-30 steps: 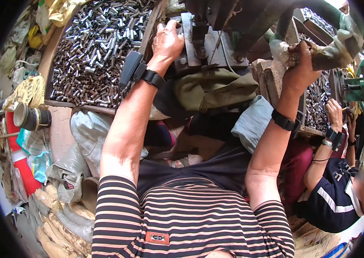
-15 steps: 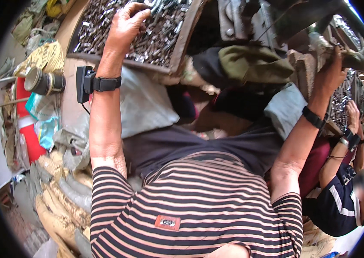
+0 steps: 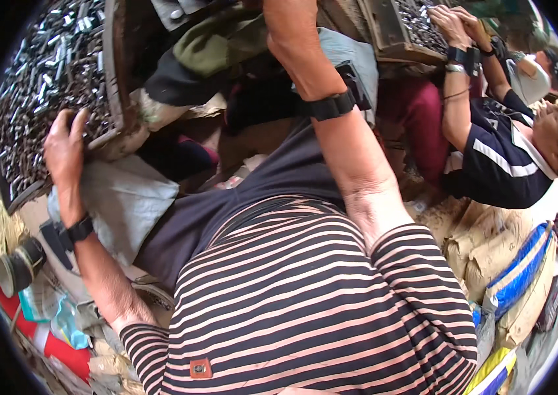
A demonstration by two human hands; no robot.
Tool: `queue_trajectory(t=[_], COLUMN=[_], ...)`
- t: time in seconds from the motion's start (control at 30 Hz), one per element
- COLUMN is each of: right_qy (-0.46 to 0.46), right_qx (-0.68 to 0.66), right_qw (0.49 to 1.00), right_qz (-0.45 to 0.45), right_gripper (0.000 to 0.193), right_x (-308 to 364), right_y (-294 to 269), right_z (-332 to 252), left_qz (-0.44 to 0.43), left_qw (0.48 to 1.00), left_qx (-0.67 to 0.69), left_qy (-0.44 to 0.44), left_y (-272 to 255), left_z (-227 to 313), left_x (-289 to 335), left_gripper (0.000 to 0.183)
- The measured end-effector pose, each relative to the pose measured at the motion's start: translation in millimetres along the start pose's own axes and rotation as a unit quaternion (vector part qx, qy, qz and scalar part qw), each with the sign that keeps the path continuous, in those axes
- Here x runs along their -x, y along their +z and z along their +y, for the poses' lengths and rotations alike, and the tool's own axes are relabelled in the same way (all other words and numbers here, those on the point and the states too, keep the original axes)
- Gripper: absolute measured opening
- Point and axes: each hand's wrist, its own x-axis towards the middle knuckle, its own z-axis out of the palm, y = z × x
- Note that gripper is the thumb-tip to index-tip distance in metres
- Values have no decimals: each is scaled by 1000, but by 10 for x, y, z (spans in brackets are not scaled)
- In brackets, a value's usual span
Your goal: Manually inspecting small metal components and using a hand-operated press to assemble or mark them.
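Left hand on one tray of metal pieces

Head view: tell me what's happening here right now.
A person in a striped shirt sits over a wooden tray of small metal parts. Their left hand rests on the tray's near edge, fingers among the parts. The right arm reaches up out of the picture, so the right hand cannot be seen. To the right, a co-worker has both hands in a second tray of parts. Sacks and clutter lie around.
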Motion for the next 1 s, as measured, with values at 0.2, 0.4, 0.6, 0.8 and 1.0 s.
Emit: queue_trajectory(t=[0.2, 0.4, 0.6, 0.8, 1.0], right_qy=[71, -333, -378, -365, -212], right_qx=[144, 373, 539, 543, 353], right_qw=[953, 793, 635, 635, 799], right_qz=[-256, -347, -404, -411, -439], right_gripper=[14, 16, 9, 9, 14], right_x=[289, 428, 430, 401, 532], right_y=[439, 1174, 1579, 1663, 1412], right_z=[-425, -45, 165, 192, -126], left_qz=[57, 88, 3, -5, 12], left_qw=[995, 976, 768, 739, 718], left_qx=[-58, 192, 634, 668, 691], left_qy=[51, 59, -91, -93, -78], left_y=[189, 88, -41, -15, -36], left_z=[385, 211, 173, 114, 218], left_x=[-102, -16, 62, 148, 251], left_gripper=[33, 25, 13, 12, 13])
